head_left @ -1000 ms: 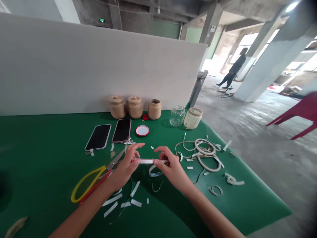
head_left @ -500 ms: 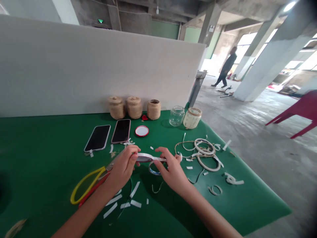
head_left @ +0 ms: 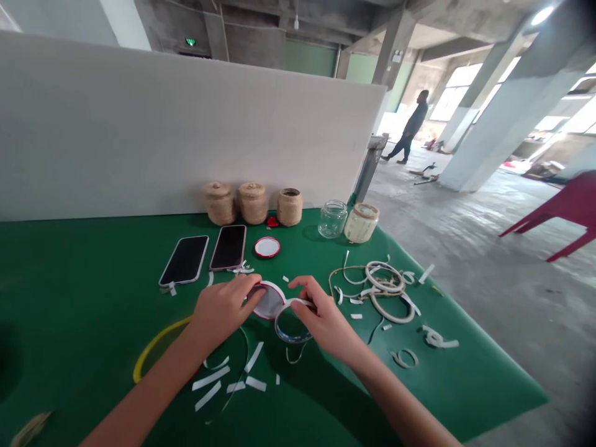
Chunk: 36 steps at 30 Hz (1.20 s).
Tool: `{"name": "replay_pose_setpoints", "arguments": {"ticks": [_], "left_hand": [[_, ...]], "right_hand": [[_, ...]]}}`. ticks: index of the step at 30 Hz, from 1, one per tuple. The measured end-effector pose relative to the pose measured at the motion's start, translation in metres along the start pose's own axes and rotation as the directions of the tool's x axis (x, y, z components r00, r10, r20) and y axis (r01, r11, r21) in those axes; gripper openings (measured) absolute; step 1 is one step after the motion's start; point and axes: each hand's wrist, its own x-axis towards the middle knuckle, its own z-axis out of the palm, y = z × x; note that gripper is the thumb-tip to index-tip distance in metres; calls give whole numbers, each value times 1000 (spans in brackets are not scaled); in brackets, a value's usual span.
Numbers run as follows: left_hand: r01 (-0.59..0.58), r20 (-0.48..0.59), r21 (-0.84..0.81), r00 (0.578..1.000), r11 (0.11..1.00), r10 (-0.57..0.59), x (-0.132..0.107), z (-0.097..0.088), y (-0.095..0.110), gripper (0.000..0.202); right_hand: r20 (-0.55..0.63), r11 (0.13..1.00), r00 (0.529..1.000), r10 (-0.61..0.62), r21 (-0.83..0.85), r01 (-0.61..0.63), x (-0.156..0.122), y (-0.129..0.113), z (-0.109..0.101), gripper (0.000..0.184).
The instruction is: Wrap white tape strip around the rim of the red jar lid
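My left hand [head_left: 222, 308] grips a round red-rimmed jar lid [head_left: 269, 301] with a white inside, tilted just above the green table [head_left: 69, 298]. A white tape strip [head_left: 298, 302] runs from the lid's rim to my right hand [head_left: 320, 316], which pinches the strip and holds a small tape roll [head_left: 291, 329] beneath it. Yellow-handled scissors [head_left: 153, 347] lie on the table under my left forearm.
Two phones [head_left: 185, 260] and a second red lid [head_left: 267, 247] lie ahead. Three twine-wrapped jars [head_left: 254, 202], a clear glass jar [head_left: 333, 218] and a partly wrapped jar [head_left: 362, 222] stand by the white partition. Coiled backing rings [head_left: 386, 288] and tape scraps litter the table. A person walks far off.
The strip was stretched straight between both hands. Now the left hand has brought up the lid with the strip against its rim. The distant person walked left.
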Motion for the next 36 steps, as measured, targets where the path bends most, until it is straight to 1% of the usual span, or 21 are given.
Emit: {"name": "replay_pose_setpoints", "arguments": {"ticks": [2,5,8,10,12,14,16,18,21,24,25,27,29,31,33,36], "left_hand": [[-66,10,65,998,996,65,0,1,-1,29],[-160,59,96,986,982,155,3,0,1,33],[-211,29,153,978,966,209,6,-2,4,24],[-235,0,192,971,953,240,9,-1,6,23],[-300,4,172,953,938,304,10,0,8,26],[-368,8,99,930,925,369,11,2,10,32],[-395,-17,20,918,918,395,12,3,12,32],[-406,-54,-20,913,914,405,12,3,14,27],[-463,-68,18,884,886,463,11,3,13,20],[-496,-90,91,859,864,503,10,2,9,20],[-492,-109,98,858,865,501,9,2,7,22],[-479,-148,87,861,874,487,9,0,4,27],[-468,-181,101,859,878,479,9,-3,3,30],[-459,-207,161,850,874,485,9,-6,2,31],[-451,-220,206,843,869,490,9,-9,1,31],[-433,-202,182,862,883,465,10,-12,-2,29]], "right_hand": [[-1,1000,1000,8,11,-8,0,-1,1,22],[-17,1000,1000,18,21,-18,-2,-3,4,23],[-23,999,999,29,29,-29,-3,-4,5,24],[-22,999,999,33,29,-32,-3,-6,5,24],[-24,999,999,33,25,-33,-4,-7,5,23],[-24,999,999,34,21,-34,-4,-7,5,23],[-24,999,999,39,26,-39,-5,-6,6,23],[-24,998,999,47,48,-45,-6,-4,6,23],[-13,994,999,50,102,-48,-6,-2,5,25],[9,979,999,46,197,-47,-7,-3,3,24],[25,967,998,57,249,-62,-8,-4,2,23],[70,919,991,115,371,-132,-9,-7,3,22],[121,848,971,204,474,-237,-12,-8,7,22],[161,775,948,274,547,-317,-14,-8,12,22],[191,728,934,301,587,-355,-17,-6,16,24],[205,720,934,291,596,-355,-19,-4,17,28]]}}
